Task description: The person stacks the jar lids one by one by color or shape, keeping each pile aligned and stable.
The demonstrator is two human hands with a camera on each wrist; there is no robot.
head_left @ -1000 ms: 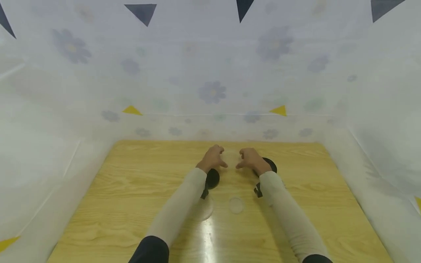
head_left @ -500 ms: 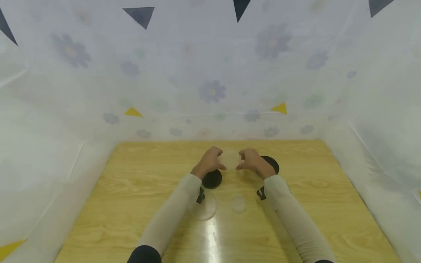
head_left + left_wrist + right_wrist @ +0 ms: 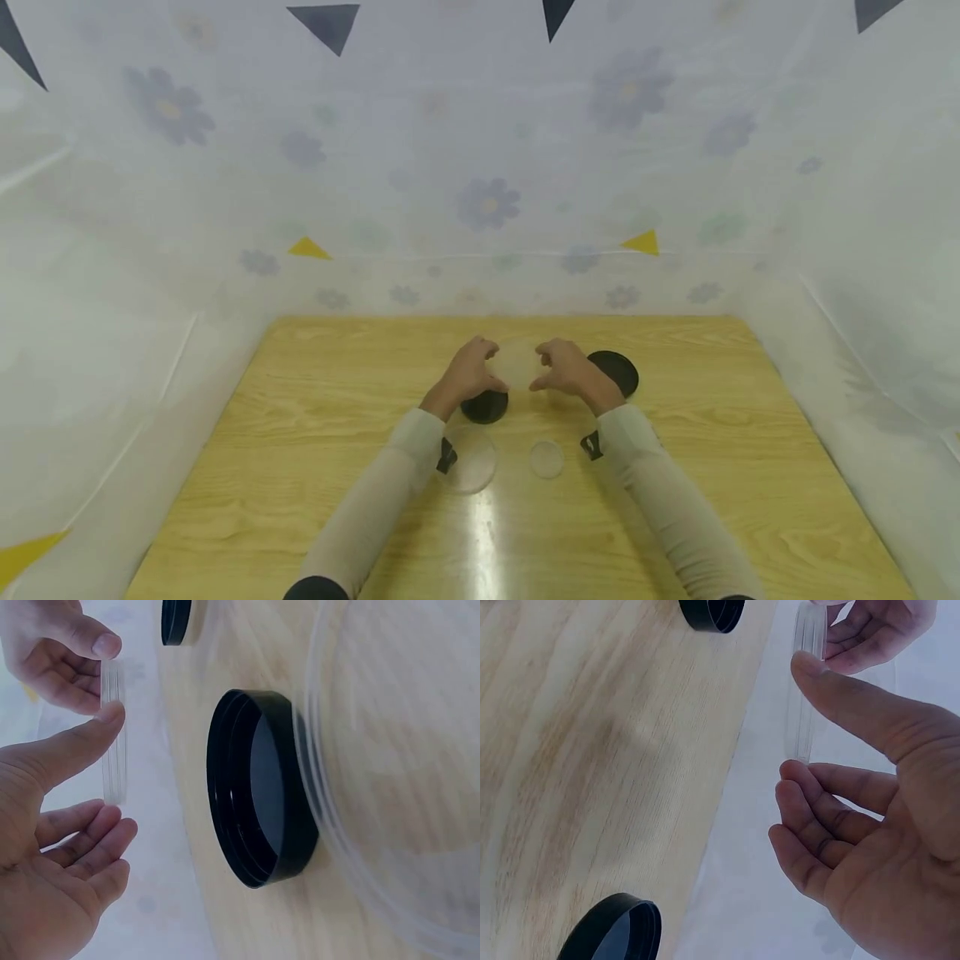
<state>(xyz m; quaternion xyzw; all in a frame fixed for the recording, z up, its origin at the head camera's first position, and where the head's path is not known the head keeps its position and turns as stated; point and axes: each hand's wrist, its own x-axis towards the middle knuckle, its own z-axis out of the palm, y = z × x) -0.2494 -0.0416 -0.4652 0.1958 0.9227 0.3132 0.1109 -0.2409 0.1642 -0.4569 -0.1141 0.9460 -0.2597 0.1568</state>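
Clear disc (image 3: 517,364) was up between left hand (image 3: 467,368) and right hand (image 3: 566,368), each pinching its rim, fingers part-curled. Both had just shifted slightly left, baring more black lid (image 3: 620,369) near the latter; grips stayed on, disc seemingly mid-handling above the tabletop (image 3: 337,383).

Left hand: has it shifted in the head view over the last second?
Yes, slightly left: the left hand is now nearer the left-hand yellow triangle on the back sheet.
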